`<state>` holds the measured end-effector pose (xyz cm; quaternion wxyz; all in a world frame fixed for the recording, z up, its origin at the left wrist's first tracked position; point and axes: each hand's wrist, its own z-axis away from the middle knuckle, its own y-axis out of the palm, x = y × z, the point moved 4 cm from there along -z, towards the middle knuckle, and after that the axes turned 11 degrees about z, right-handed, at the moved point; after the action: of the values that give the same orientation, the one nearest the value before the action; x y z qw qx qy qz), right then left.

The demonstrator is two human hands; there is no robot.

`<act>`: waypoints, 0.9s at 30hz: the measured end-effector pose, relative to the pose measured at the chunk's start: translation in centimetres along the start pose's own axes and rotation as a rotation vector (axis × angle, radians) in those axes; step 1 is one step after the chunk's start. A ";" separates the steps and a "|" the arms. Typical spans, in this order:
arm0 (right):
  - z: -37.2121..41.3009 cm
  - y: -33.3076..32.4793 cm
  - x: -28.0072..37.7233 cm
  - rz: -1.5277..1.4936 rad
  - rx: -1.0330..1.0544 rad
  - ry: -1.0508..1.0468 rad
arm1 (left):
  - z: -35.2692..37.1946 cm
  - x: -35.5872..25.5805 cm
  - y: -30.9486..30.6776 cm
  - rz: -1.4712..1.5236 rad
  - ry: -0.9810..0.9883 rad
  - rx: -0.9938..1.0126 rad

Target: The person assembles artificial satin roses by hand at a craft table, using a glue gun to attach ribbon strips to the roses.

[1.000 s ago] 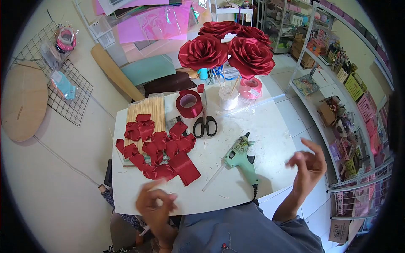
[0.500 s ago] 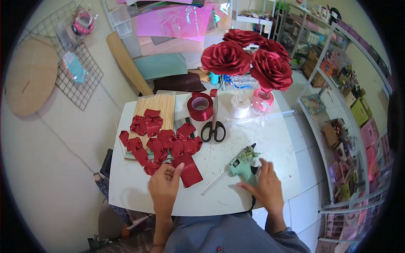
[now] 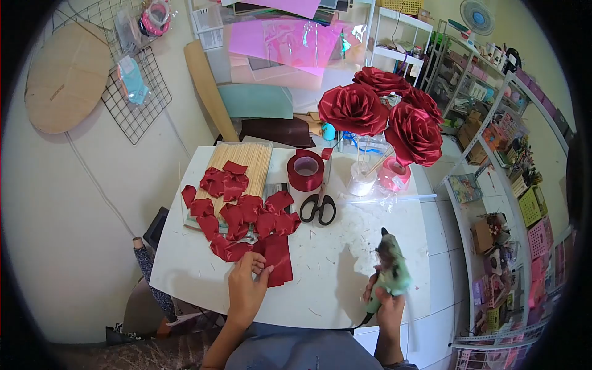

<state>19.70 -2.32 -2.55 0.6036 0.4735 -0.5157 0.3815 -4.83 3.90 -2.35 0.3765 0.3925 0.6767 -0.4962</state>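
Note:
My right hand [image 3: 388, 306] grips the handle of a pale green hot glue gun [image 3: 393, 268], held over the right part of the table with its dark nozzle pointing away from me. A clear glue stick trails from its back. My left hand [image 3: 246, 290] has its fingers bent together at the edge of flat red satin ribbon pieces [image 3: 280, 262]; what is between the fingertips, if anything, cannot be made out. Just beyond it lie several curled red satin petals [image 3: 234, 219], some of them on a pack of thin wooden sticks [image 3: 250, 160].
Black-handled scissors [image 3: 318, 209] and a roll of red ribbon [image 3: 305, 171] lie at mid-table. Large red ribbon roses [image 3: 357, 110] stand on sticks in a white holder [image 3: 362, 179], beside a pink roll [image 3: 395, 174]. Loaded shelves [image 3: 493, 203] line the right side.
My right hand has picked up the glue gun from the table and lifted it. My left hand has shifted slightly beside the ribbon pieces. The whole view has tilted and moved.

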 end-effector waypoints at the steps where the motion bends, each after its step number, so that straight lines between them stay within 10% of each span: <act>1: 0.1 0.8 0.5 -0.080 -0.029 -0.004 | 0.0 0.0 0.0 -0.003 0.004 0.000; 7: 0.5 1.8 -0.5 -0.193 0.024 0.130 | -0.4 -2.4 -0.2 -0.056 0.257 -0.061; 16: 1.0 1.8 0.1 0.035 0.095 0.133 | -1.9 -6.7 2.1 0.432 0.274 0.111; 27: 0.2 2.9 0.1 0.376 0.118 0.069 | -1.3 -6.1 3.3 0.338 0.174 0.278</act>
<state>16.94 -1.74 -1.97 0.5104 0.3899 -0.5508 0.5330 0.53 4.82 2.21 0.3370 0.5895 0.5564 -0.4788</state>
